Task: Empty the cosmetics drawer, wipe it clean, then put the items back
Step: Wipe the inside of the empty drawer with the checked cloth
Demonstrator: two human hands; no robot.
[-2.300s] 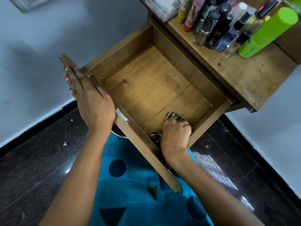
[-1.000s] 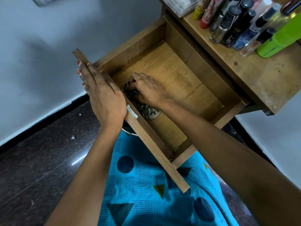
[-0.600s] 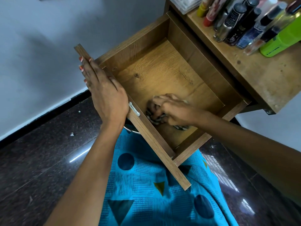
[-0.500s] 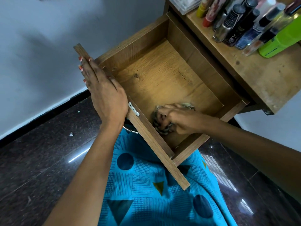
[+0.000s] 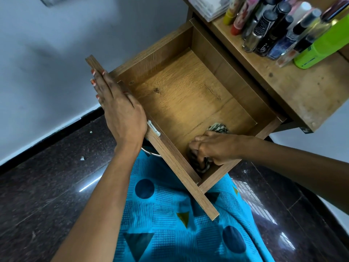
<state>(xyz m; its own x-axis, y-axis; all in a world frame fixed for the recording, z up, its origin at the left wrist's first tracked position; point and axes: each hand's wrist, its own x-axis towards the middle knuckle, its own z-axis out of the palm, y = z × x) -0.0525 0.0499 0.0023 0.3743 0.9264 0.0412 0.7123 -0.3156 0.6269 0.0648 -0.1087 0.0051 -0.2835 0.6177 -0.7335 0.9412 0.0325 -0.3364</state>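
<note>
In the near right corner of the pulled-out brown wooden drawer, the right hand has its fingers curled round a bunched black-and-white patterned cloth and presses it down on the drawer floor. This looks like the wiping step, working into the corner where dust would gather. The left hand lies flat, fingers straight and together, against the top edge of the long wooden drawer front at the near left, probably to brace the drawer so it does not slide or rock under the rubbing. Apart from the cloth, the drawer floor shows only bare wood. The cluster of upright cosmetic bottles and tubes, including a lime-green plastic bottle, stands on the worn wooden tabletop at the far right, close by for putting back afterwards.
</note>
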